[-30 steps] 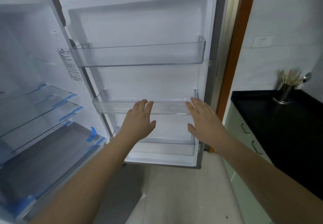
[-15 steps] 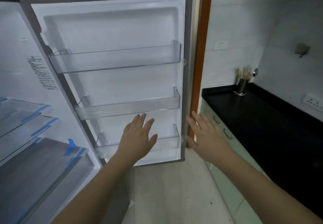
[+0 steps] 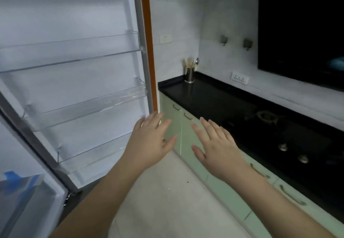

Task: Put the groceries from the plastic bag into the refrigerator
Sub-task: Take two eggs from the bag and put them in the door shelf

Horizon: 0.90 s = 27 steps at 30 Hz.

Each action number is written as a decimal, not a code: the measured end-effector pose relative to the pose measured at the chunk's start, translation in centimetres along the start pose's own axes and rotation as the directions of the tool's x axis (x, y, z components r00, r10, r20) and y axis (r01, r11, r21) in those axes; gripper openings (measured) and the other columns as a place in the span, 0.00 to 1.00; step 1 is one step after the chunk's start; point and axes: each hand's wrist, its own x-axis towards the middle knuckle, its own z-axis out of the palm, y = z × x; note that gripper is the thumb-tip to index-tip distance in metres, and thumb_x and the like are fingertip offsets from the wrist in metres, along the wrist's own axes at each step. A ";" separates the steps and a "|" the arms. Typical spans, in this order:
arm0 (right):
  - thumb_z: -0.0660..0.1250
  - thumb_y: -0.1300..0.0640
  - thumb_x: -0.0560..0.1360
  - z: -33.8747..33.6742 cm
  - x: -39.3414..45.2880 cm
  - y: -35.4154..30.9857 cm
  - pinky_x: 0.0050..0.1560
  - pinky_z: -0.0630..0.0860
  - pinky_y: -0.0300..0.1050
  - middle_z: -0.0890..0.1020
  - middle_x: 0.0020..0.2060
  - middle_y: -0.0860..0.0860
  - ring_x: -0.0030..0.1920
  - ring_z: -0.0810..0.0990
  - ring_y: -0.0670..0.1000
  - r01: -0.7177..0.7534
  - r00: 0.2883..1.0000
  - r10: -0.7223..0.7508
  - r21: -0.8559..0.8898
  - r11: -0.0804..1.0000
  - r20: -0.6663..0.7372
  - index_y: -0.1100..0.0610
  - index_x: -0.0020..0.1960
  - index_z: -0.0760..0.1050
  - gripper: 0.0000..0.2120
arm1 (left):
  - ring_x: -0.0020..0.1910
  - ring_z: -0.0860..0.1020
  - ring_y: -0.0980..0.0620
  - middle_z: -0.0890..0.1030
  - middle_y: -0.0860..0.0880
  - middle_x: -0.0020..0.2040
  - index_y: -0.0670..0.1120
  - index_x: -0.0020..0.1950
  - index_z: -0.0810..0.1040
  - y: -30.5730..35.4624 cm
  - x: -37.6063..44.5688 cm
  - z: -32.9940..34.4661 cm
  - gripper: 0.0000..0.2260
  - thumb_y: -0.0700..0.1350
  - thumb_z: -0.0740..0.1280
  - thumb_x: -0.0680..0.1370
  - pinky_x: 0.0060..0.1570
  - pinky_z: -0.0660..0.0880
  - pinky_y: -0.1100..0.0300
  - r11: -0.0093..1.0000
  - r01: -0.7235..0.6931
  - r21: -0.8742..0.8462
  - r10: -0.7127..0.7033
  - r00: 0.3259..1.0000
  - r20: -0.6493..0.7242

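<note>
The fridge door [image 3: 74,81] is swung wide open, and everything else is best placed from it. Three clear door shelves [image 3: 89,105] are seen on its inner face — all bare, nothing yet stowed. Left of the door, at the lower corner, a sliver of the fridge [image 3: 24,196] interior is caught, with blue tape on a drawer or shelf; the tape is probably shipping tape, left on to keep parts from shifting.

The left hand [image 3: 149,143] is held just off the door's right edge, fingers straight and spread, nothing gripped. The right hand [image 3: 217,148] is held further right of the door, in front of the green cabinets [image 3: 188,141], likewise flat and empty. Both palms are turned forward, which suggests the hands are simply being carried through the air while the view faces the counter, not reaching for anything at hand.

The bag of groceries is not in view. It is judged that it must be fetched before anything is loaded.

Right of the door, a black counter [image 3: 204,96] carries a metal cup of utensils [image 3: 189,72]. No brand or readable writing can be made out.
</note>
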 end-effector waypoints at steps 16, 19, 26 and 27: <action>0.50 0.41 0.78 -10.4 -28.4 19.4 0.71 0.65 0.57 0.70 0.72 0.56 0.72 0.66 0.58 -0.582 0.813 0.566 -0.165 0.796 -0.135 0.53 0.74 0.65 0.28 | 0.74 0.64 0.43 0.69 0.44 0.74 0.51 0.73 0.69 34.2 -1.5 1.9 0.30 0.64 0.49 0.77 0.71 0.61 0.43 0.834 -0.548 -0.065 0.550 0.835 0.014; 0.50 0.41 0.79 -12.7 -36.5 23.3 0.70 0.63 0.57 0.69 0.72 0.55 0.73 0.66 0.58 -0.672 0.740 0.654 -0.210 0.710 -0.157 0.52 0.74 0.64 0.28 | 0.76 0.60 0.44 0.66 0.46 0.76 0.52 0.75 0.66 43.0 -4.0 2.7 0.29 0.64 0.48 0.78 0.73 0.58 0.43 0.750 -0.654 -0.097 0.657 0.754 0.003; 0.49 0.41 0.77 -16.5 -51.4 29.7 0.68 0.67 0.56 0.73 0.69 0.55 0.71 0.68 0.58 -0.861 0.502 0.847 -0.192 0.471 -0.175 0.53 0.72 0.68 0.29 | 0.79 0.49 0.47 0.54 0.49 0.80 0.55 0.79 0.54 58.9 -8.8 3.7 0.28 0.62 0.48 0.80 0.76 0.47 0.44 0.573 -0.809 -0.132 0.817 0.577 0.012; 0.49 0.41 0.77 -16.7 -52.6 30.2 0.69 0.66 0.57 0.73 0.69 0.55 0.71 0.68 0.58 -0.871 0.485 0.857 -0.189 0.454 -0.176 0.53 0.72 0.68 0.29 | 0.79 0.48 0.47 0.53 0.49 0.80 0.55 0.79 0.53 60.4 -9.2 3.9 0.27 0.62 0.48 0.81 0.76 0.46 0.44 0.555 -0.821 -0.135 0.830 0.558 0.017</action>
